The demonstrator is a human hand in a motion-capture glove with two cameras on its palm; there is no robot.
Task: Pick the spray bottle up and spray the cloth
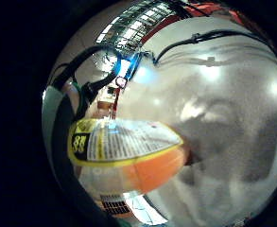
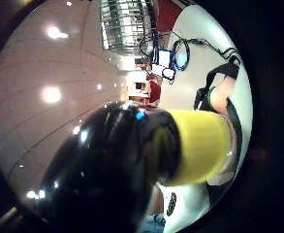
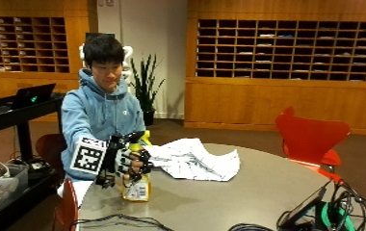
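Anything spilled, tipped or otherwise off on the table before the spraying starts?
Nothing stands out. The spray bottle stands upright at the table edge, gripped by the gloved right hand. The white cloth lies crumpled beside it, further in on the table, which looks normal for a cloth. No liquid shows on the tabletop.
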